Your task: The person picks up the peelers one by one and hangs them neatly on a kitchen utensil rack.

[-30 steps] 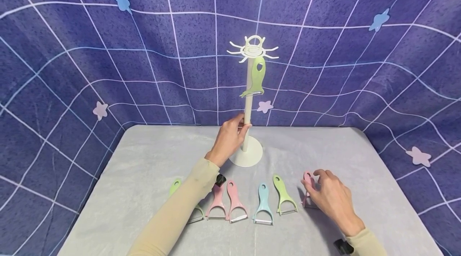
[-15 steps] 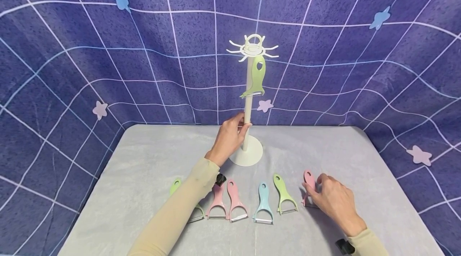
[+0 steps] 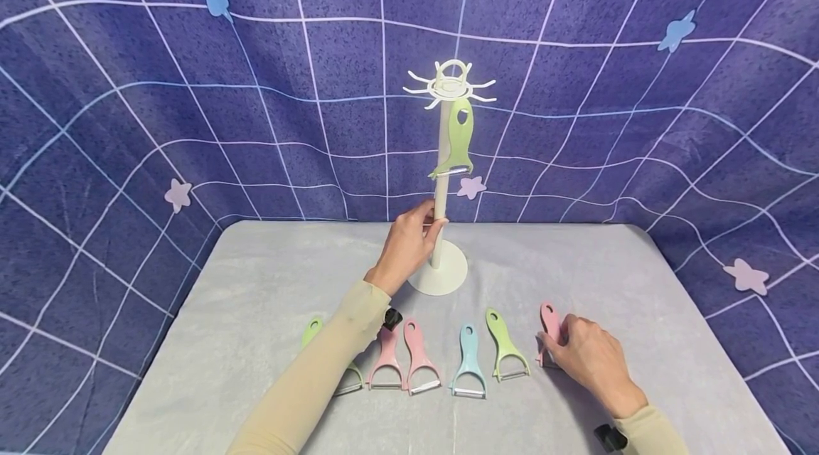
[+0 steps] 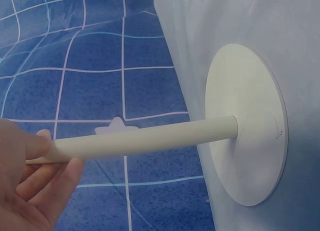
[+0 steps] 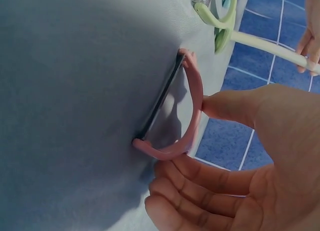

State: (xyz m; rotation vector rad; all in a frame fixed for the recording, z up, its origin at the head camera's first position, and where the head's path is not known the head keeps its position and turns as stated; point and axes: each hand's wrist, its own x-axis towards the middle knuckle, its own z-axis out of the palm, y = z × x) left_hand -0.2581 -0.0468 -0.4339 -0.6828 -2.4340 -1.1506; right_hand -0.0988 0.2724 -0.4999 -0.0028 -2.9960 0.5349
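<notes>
My left hand grips the post of a cream hook stand, thumb on one side and fingers on the other. A green peeler hangs by its handle hole from the stand's hook ring, blade end down. At the right of the table my right hand pinches a pink peeler between thumb and index finger, around where handle meets fork. The peeler's blade end lies close over the cloth, and its handle top shows past the thumb in the head view.
A green peeler, a blue peeler and two pink peelers, one beside the other, lie in a row. Another green peeler is partly hidden under my left forearm. A patterned purple-blue cloth backs the grey table.
My right thumb and fingers have closed in on the pink peeler at the right. My left hand stays on the post, and the hanging green peeler has shifted very slightly.
</notes>
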